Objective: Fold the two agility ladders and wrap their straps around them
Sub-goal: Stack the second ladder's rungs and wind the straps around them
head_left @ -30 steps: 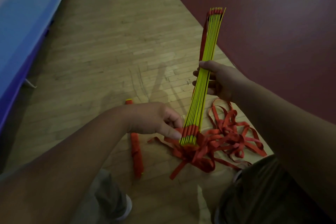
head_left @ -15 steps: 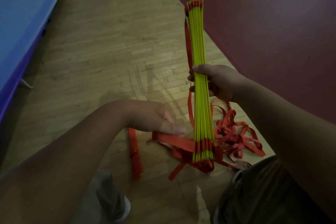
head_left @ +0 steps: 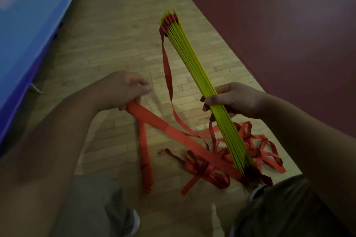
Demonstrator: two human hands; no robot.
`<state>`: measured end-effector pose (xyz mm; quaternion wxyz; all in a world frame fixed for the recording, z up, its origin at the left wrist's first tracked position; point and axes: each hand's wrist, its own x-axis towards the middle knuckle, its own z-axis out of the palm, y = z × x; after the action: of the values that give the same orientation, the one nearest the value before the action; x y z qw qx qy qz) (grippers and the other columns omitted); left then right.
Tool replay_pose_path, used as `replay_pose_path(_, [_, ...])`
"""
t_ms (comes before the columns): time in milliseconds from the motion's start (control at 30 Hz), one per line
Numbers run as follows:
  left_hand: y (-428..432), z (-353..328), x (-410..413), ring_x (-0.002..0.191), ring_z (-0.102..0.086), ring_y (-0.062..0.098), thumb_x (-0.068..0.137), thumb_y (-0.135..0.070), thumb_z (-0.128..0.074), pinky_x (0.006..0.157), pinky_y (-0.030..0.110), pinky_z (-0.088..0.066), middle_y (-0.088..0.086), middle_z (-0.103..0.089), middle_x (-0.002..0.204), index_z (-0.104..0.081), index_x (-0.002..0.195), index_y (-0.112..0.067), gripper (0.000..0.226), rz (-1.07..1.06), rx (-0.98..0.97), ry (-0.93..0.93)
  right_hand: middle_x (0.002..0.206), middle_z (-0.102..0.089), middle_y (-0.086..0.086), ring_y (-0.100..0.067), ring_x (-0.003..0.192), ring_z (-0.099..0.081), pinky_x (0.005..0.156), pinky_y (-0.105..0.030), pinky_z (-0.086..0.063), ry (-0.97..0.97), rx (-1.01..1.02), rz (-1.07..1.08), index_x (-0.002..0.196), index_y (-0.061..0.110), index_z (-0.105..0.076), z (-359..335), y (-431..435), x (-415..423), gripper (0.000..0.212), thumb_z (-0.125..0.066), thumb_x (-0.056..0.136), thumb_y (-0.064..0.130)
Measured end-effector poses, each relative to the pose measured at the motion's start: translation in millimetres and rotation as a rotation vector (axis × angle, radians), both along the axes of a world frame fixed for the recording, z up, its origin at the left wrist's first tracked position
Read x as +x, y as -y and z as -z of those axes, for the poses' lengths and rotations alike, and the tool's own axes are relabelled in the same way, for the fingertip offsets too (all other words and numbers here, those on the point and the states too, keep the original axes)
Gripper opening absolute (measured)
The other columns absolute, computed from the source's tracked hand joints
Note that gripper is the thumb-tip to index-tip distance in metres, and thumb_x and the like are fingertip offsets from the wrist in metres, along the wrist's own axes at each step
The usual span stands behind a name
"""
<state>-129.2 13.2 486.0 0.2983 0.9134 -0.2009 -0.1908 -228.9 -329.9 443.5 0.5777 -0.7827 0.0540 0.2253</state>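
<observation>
Since half a second back, my left hand (head_left: 123,90) has pulled away from the rungs (head_left: 202,75) to the left, drawing the strap (head_left: 173,131) out taut, and the rungs now lean up and to the left instead of standing upright. I see my left fingers curled shut around the strap's end, with a loose tail hanging down from that fist. My right hand (head_left: 235,100) clamps the rungs near their middle, thumb over the near face and fingers wrapped behind. The stack's foot sits low by my right knee among the tangle (head_left: 256,152) of loose webbing on the floor (head_left: 119,34). The strap runs from that foot up and left to my left hand, so it lies across the stack's long axis. I judge the wrap must be led by the left hand, circling the stack just beside the right grip.
</observation>
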Motion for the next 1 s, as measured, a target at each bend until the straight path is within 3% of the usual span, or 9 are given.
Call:
replay_pose_path(133, [-1.9, 12.0, 13.8, 0.052, -0.063, 0.022, 0.111, -0.047, -0.056, 0.058, 0.034, -0.052, -0.001, -0.081, 0.089, -0.060, 0.148, -0.036, 0.039, -0.269, -0.275, 0.036, 0.118, -0.082, -0.009, -0.035, 0.101, -0.082, 0.067, -0.030, -0.057, 0.013, 0.022, -0.058, 0.131, 0.013, -0.074, -2.3, -5.3, -0.5, 0.027, -0.070, 0.106, 0.024])
replay_pose_path(233, [4.4, 12.9, 15.2, 0.057, -0.062, 0.020, 0.113, -0.049, -0.053, 0.056, 0.035, -0.055, 0.003, -0.081, 0.096, -0.052, 0.157, -0.045, 0.044, -0.359, -0.456, -0.017, 0.120, -0.081, -0.011, -0.035, 0.102, -0.082, 0.066, -0.027, -0.059, 0.014, 0.053, -0.111, 0.131, 0.012, -0.074, -4.2, -10.4, 0.3, 0.027, -0.070, 0.106, 0.020])
replay_pose_path(333, [14.5, 10.3, 14.5, 0.053, -0.057, 0.017, 0.114, -0.053, -0.046, 0.050, 0.031, -0.052, 0.003, -0.075, 0.094, -0.054, 0.152, -0.050, 0.038, -0.377, -0.606, -0.057, 0.119, -0.081, -0.010, -0.030, 0.097, -0.082, 0.067, -0.024, -0.060, -0.001, 0.033, -0.166, 0.129, 0.011, -0.076, -6.9, -15.7, 1.1, 0.027, -0.072, 0.104, 0.019])
replay_pose_path(433, [22.6, 7.2, 17.0, 0.050, -0.051, 0.015, 0.115, -0.053, -0.045, 0.050, 0.029, -0.043, 0.000, -0.067, 0.083, -0.068, 0.126, -0.046, 0.027, -0.426, -0.769, -0.106, 0.118, -0.081, -0.009, -0.023, 0.088, -0.080, 0.070, -0.024, -0.059, -0.008, -0.015, -0.243, 0.119, 0.012, -0.081, -5.6, -18.2, -0.3, 0.020, -0.073, 0.103, 0.019])
replay_pose_path(500, [23.9, 9.4, 19.9, 0.052, -0.050, 0.014, 0.115, -0.048, -0.047, 0.052, 0.028, -0.040, -0.004, -0.064, 0.077, -0.072, 0.106, -0.042, 0.027, -0.468, -0.765, -0.088, 0.123, -0.081, -0.008, -0.027, 0.092, -0.081, 0.073, -0.028, -0.061, -0.011, -0.022, -0.260, 0.112, 0.012, -0.084, -2.5, -18.5, -1.2, 0.016, -0.074, 0.102, 0.019])
replay_pose_path(633, [20.5, 14.5, 21.9, 0.050, -0.050, 0.013, 0.111, -0.050, -0.057, 0.051, 0.026, -0.039, -0.009, -0.057, 0.069, -0.072, 0.093, -0.030, 0.030, -0.457, -0.691, -0.096, 0.123, -0.082, -0.003, -0.034, 0.104, -0.082, 0.088, -0.045, -0.065, 0.002, -0.061, -0.222, 0.123, 0.018, -0.081, 1.7, -14.0, -1.7, 0.022, -0.075, 0.102, 0.023])
replay_pose_path(700, [18.5, 13.0, 21.1, 0.052, -0.051, 0.011, 0.109, -0.051, -0.061, 0.050, 0.026, -0.042, -0.008, -0.058, 0.076, -0.072, 0.085, -0.031, 0.033, -0.424, -0.676, -0.112, 0.119, -0.083, -0.001, -0.033, 0.105, -0.082, 0.094, -0.051, -0.062, 0.011, -0.068, -0.192, 0.126, 0.017, -0.079, 3.1, -11.2, -1.4, 0.025, -0.075, 0.102, 0.023])
replay_pose_path(867, [19.3, 6.0, 18.3, 0.055, -0.057, 0.011, 0.108, -0.031, -0.064, 0.055, 0.027, -0.053, 0.005, -0.076, 0.111, -0.075, 0.091, -0.025, 0.022, -0.346, -0.666, -0.144, 0.114, -0.084, 0.000, -0.027, 0.102, -0.083, 0.085, -0.043, -0.061, 0.038, -0.121, -0.105, 0.122, 0.019, -0.080, 7.0, -9.6, 0.2, 0.021, -0.076, 0.102, 0.024])
replay_pose_path(1000, [20.7, -1.9, 15.2, 0.049, -0.054, 0.018, 0.109, -0.016, -0.057, 0.048, 0.028, -0.048, 0.007, -0.082, 0.096, -0.063, 0.102, -0.016, 0.009, -0.359, -0.687, -0.143, 0.104, -0.084, -0.004, -0.023, 0.092, -0.083, 0.077, -0.039, -0.064, 0.097, -0.259, -0.047, 0.110, 0.019, -0.084, 14.5, -11.1, 2.7, 0.018, -0.082, 0.097, 0.031])
